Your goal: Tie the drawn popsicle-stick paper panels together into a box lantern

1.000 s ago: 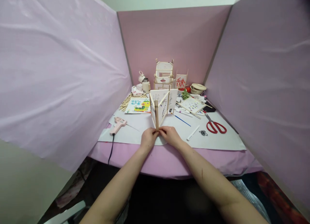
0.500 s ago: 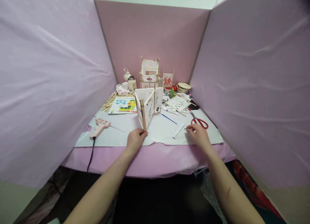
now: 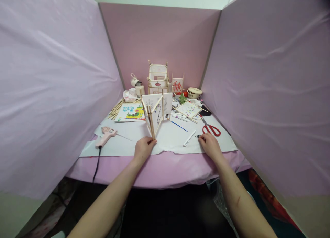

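Observation:
My left hand [image 3: 144, 149] pinches the near lower corner of a folding stick frame [image 3: 152, 119] with paper panels. The frame stands upright on the white cloth, its panels set at angles and marked with coloured patterns. At the right, the fingertips of my right hand [image 3: 210, 144] are closed at a small dark looped thing [image 3: 198, 136], too small to name for sure. Just left of that hand lies a white pen [image 3: 189, 138]. Red-handled scissors [image 3: 211, 129] rest right behind it.
A pink glue gun [image 3: 106, 136] with a black cord lies left. Behind are a caterpillar picture [image 3: 130, 112], wooden sticks [image 3: 115, 110], a blue brush [image 3: 179, 125], a flat stick frame [image 3: 190, 109], a tall stick structure [image 3: 158, 76], a flask [image 3: 140, 89] and a lidded bowl [image 3: 194, 92]. Fabric walls enclose the table.
My right hand has shifted slightly, and more of the small dark looped thing shows beyond its fingertips. My left hand keeps its hold on the folding frame. The whole view has moved a little.

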### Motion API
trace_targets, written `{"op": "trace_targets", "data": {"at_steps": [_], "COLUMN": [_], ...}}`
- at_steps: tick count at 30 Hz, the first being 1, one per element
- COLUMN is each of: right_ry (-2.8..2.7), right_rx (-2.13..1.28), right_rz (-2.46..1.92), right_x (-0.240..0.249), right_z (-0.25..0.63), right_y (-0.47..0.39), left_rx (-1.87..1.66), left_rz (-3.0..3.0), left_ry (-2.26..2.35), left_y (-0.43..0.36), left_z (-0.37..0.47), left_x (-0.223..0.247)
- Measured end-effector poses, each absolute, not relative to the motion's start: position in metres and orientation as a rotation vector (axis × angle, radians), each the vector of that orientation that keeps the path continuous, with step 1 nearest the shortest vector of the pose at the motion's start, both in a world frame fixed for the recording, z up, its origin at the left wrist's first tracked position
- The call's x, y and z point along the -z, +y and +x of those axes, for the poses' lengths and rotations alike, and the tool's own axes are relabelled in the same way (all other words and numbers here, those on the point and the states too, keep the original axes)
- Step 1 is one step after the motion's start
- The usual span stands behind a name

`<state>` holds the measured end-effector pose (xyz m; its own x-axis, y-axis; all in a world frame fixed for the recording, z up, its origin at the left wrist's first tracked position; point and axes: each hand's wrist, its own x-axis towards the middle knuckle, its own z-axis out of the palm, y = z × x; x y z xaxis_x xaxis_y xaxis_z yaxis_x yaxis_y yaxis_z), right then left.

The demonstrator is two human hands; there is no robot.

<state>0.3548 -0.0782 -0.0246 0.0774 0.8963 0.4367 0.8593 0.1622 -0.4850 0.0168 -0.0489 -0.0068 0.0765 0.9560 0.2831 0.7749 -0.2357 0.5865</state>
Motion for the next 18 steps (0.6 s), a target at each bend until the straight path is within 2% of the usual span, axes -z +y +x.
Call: {"op": "trace_targets", "data": {"at_steps": [6,12,15,18], "right_ry": [-1.391,-1.26,-1.203,-1.247], "right_rx": [-0.394,-0.49,-0.637,-0.821], "right_rz": [-1.622,-1.552,-1.393,-1.057], "right_x": [0.016,0.01,-0.011,-0.047], "right_z": [0.357,0.353,0.331,0.291], "right_y": [-0.081,-0.074,-0.08,-0.116], "left_rx": [-0.942,-0.953,-0.959,-0.978], "left_rz": [2.063,2.064,2.052,2.04], "left_ry": [1.711,1.7,1.7,1.687], "left_y": [-0.049,-0.049,-0.048,-0.048], "left_z": [0.016,0.015,0.015,0.015], "left_x": [0.007,0.007,0.007,0.008]}}
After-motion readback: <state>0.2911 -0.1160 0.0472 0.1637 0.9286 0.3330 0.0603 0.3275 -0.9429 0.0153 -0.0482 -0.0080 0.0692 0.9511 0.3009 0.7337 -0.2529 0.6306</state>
